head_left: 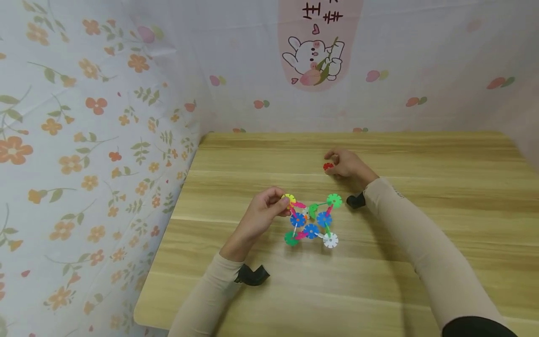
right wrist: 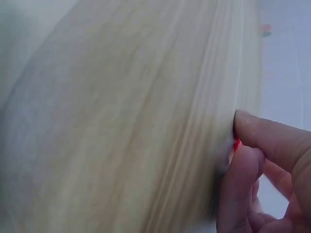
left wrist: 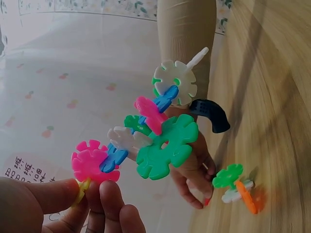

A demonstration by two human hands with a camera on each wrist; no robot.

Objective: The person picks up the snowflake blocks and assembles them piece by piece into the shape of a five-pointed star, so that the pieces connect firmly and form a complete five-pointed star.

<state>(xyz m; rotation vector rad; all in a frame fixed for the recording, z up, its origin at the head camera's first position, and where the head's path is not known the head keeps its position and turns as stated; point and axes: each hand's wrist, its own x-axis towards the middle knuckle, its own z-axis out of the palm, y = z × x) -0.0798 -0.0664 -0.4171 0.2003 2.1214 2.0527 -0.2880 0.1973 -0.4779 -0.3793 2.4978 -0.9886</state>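
My left hand [head_left: 261,213] pinches a yellow snowflake disc [head_left: 289,199] at the corner of a linked snowflake-disc structure [head_left: 310,230]. In the left wrist view, thumb and fingers grip that yellow disc beside a pink disc [left wrist: 92,158]. Blue, white, pink and green discs slot together at angles, and a large green disc [left wrist: 167,147] faces the camera. Farther back on the table, my right hand [head_left: 347,164] holds a red snowflake disc [head_left: 328,166] between thumb and fingers. Only a sliver of the red disc [right wrist: 237,144] shows in the right wrist view.
A small cluster of green, white and orange discs [left wrist: 247,198] lies on the wooden table [head_left: 236,173], partly behind the structure in the head view. Floral cloth [head_left: 97,140] hangs at the left, and a printed cloth [head_left: 236,103] at the back. Black wrist mounts [head_left: 252,275] are on both forearms.
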